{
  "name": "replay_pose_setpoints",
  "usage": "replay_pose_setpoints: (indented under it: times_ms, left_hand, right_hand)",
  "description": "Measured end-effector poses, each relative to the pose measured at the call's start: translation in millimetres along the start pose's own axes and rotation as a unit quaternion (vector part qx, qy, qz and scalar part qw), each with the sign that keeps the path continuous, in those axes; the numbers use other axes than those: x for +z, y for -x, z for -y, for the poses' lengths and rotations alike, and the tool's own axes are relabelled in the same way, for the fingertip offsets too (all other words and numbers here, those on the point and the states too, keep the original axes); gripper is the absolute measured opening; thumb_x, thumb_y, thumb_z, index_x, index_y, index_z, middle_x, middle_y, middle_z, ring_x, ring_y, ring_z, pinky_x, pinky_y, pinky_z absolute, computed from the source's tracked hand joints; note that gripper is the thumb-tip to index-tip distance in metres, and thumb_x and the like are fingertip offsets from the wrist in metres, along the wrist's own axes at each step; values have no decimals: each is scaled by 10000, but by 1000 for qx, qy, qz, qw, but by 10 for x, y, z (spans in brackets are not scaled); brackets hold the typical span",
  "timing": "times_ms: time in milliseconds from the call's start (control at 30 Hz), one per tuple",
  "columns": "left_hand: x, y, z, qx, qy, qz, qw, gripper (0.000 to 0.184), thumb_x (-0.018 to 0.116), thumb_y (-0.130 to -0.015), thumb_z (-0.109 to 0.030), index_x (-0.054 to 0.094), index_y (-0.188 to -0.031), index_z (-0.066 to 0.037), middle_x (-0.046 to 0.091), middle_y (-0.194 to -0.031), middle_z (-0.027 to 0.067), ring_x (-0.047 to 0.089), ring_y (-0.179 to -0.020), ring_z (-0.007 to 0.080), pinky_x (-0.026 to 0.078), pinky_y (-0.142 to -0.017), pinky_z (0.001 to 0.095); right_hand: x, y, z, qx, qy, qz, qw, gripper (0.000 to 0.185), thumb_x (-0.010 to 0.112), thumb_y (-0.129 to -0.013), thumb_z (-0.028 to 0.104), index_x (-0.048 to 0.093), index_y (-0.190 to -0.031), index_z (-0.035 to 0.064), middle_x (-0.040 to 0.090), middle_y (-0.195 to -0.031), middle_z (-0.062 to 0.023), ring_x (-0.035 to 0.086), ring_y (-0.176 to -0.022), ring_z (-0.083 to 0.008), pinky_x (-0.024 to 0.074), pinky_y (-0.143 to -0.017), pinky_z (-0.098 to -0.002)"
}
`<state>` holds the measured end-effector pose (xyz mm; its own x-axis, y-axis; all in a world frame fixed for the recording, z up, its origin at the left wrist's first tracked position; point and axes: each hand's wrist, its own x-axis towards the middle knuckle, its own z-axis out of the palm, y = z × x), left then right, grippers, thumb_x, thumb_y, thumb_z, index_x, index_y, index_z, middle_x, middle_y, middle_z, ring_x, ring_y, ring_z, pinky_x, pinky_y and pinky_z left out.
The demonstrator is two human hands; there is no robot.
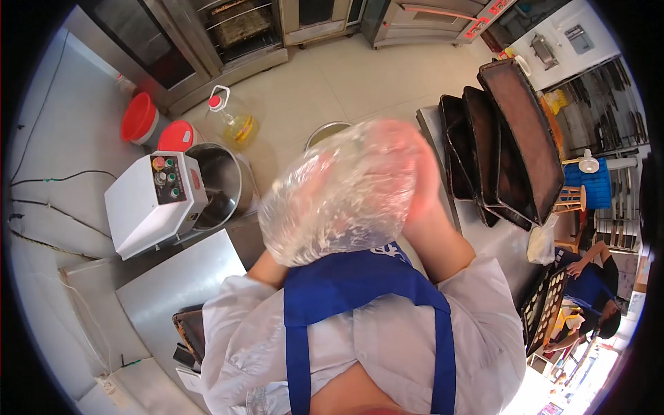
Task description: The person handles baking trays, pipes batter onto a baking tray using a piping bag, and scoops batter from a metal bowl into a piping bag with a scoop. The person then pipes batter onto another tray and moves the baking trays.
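Observation:
A large, crinkled clear plastic bag [339, 200] with pale smears on it is up in front of my chest, between my two hands. My right hand [423, 169] is closed on the bag's right side, blurred by motion and partly covered by the film. My left hand [304, 176] shows only as a pinkish shape through the plastic on the left; it appears to hold the bag there, though its fingers are not distinct. Behind the bag, the rim of a round metal container [326, 129] is partly hidden.
To the left stands a white mixer [149, 207] with a steel bowl [238, 180]. An oil jug [238, 128] and red-topped buckets [140, 119] are on the floor. Dark baking trays [522, 131] are stacked on the right-hand table. Another person [588, 277] is beside a filled tray [543, 304].

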<state>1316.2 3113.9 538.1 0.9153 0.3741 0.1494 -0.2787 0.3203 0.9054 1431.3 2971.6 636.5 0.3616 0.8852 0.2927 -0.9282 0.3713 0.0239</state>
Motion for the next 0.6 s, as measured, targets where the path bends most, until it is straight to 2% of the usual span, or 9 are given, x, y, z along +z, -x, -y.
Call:
replay_pose_setpoints:
  times_ms: [33, 100, 200, 233, 267, 367, 433, 467, 600]
  left_hand:
    - [94, 10, 74, 22, 35, 8, 999, 407, 688, -764, -136, 557, -1142, -59, 421, -1289, 181, 451, -1160, 309, 386, -961, 422]
    - [191, -20, 146, 49, 76, 25, 996, 419, 700, -756, -123, 555, -1144, -63, 441, -1270, 173, 462, -1144, 296, 394, -950, 410]
    - [214, -138, 164, 58, 107, 38, 992, 432, 713, -748, -110, 552, -1147, -67, 460, -1252, 166, 474, -1129, 282, 401, -939, 398]
    - [190, -200, 118, 57, -5, 67, 996, 420, 717, -756, -125, 555, -1138, -62, 491, -1209, 147, 493, -1096, 260, 420, -911, 384]
    - [170, -233, 102, 55, -117, 100, 987, 408, 720, -763, -140, 558, -1128, -57, 523, -1166, 128, 512, -1064, 238, 438, -883, 370]
    - [205, -289, 168, 57, -18, 114, 992, 385, 722, -769, -152, 565, -1107, -56, 560, -1107, 97, 538, -1016, 208, 463, -843, 364]
    - [222, -338, 219, 14, 36, 127, 991, 379, 720, -771, -150, 567, -1105, -57, 560, -1108, 96, 542, -1008, 207, 465, -839, 361]
    - [213, -358, 250, -25, 81, 130, 988, 372, 717, -774, -149, 568, -1103, -57, 560, -1109, 95, 546, -999, 205, 468, -836, 359]
    - [275, -512, 539, -151, 337, 86, 925, 319, 664, -809, -113, 561, -1108, -66, 565, -1114, 88, 575, -916, 180, 497, -785, 331]
  right_hand:
    - [31, -109, -87, 2, 5, -2, 1000, 240, 378, -902, 155, 576, -918, 22, 633, -882, -123, 622, -793, -239, 521, -760, -409]
    - [167, -264, -234, -154, 55, -373, 913, 217, 409, -882, 173, 553, -800, 34, 607, -738, -56, 576, -571, -171, 502, -496, -295]
    - [-157, 54, -47, -70, 9, -276, 958, 222, 428, -869, 182, 579, -869, 18, 639, -827, -78, 614, -677, -179, 528, -644, -314]
    - [-250, 142, -51, -33, -9, -232, 972, 225, 433, -860, 179, 584, -889, 15, 644, -852, -86, 625, -717, -186, 530, -714, -328]
    - [-344, 190, -75, -44, -12, -236, 971, 225, 433, -860, 179, 584, -889, 15, 644, -852, -86, 625, -717, -186, 530, -714, -328]
    - [-427, 138, -161, -135, 51, -383, 912, 245, 432, -853, 187, 596, -898, 11, 649, -881, -96, 637, -741, -191, 532, -741, -328]
    - [-282, -14, -308, -135, 89, -508, 846, 240, 423, -853, 181, 601, -866, 20, 649, -846, -83, 628, -656, -148, 538, -558, -276]
    - [-336, 28, -332, -165, 100, -556, 808, 220, 420, -849, 181, 552, -702, 84, 588, -645, -12, 553, -518, -86, 474, -437, -230]
    - [-832, 474, -189, -198, 68, -472, 856, 263, 415, -840, 172, 417, -578, 152, 416, -476, 56, 405, -392, -61, 381, -380, -224]
